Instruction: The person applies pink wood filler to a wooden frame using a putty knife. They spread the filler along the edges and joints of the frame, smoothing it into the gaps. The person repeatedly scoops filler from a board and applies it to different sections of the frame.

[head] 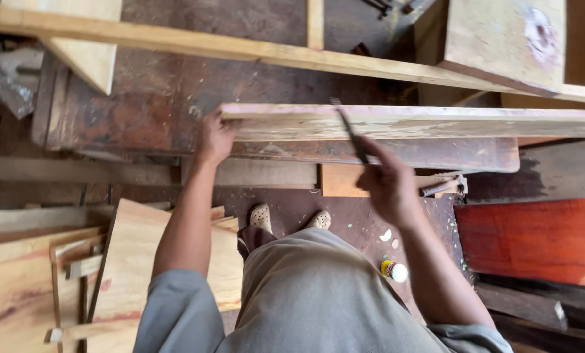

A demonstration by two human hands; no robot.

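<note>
A long pale wooden plank [436,122] lies across a dark workbench [148,98] in front of me. My left hand [215,136] grips the plank's left end. My right hand [387,183] holds a thin dark pencil-like tool [350,131] whose tip rests on the plank's top edge near its middle. Below, my feet in pale perforated shoes [261,216] stand on the dark floor.
A long wooden batten [240,47] runs across the back, with a pale board [508,39] at the upper right. Stacked light boards [129,261] lie at the lower left, a red-brown board [534,238] at the right. A small bottle [394,270] and a hammer [444,187] lie on the floor.
</note>
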